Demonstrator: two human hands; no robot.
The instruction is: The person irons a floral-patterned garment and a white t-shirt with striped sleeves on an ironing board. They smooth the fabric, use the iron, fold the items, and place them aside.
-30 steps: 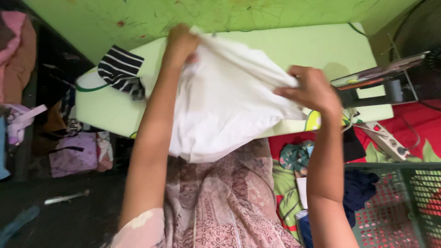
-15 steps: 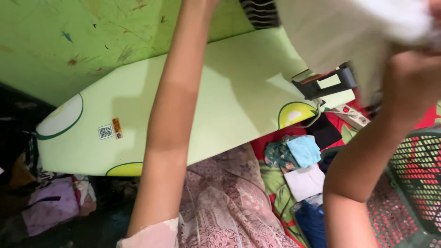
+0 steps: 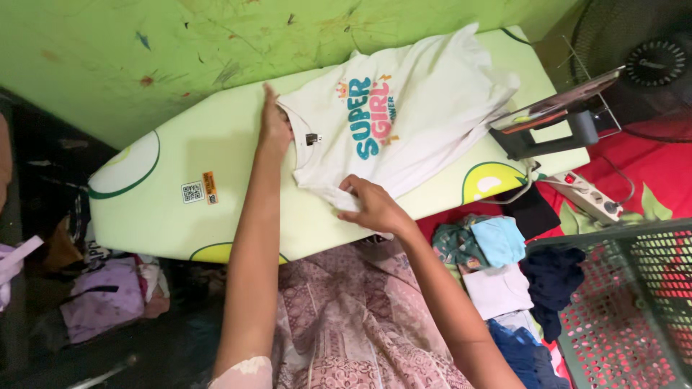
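My left hand (image 3: 274, 131) lies flat on the collar end of the white T-shirt (image 3: 425, 122), fingers stretched out and pressing the fabric down rather than gripping it. My right hand (image 3: 371, 205) is at the shirt's near sleeve, the fingers pinched narrow on the edge of the cloth. The T-shirt is spread front side up across the pale green ironing board (image 3: 187, 158), its colourful printed lettering showing, its collar pointing toward the board's rounded end and its hem reaching toward the far end by the iron rest (image 3: 551, 122). The board leans close against a scuffed green wall (image 3: 144, 50). Below the board, over my lap, is my pink patterned skirt (image 3: 346, 324). To my right, small folded clothes (image 3: 479, 245) sit in a stack on the red floor covering, just beside a green plastic laundry basket (image 3: 634, 317) with a dark garment (image 3: 551, 277) draped over its rim. A white power strip (image 3: 587, 196) lies near the board's far end, and a fan (image 3: 649, 65) stands in the corner.
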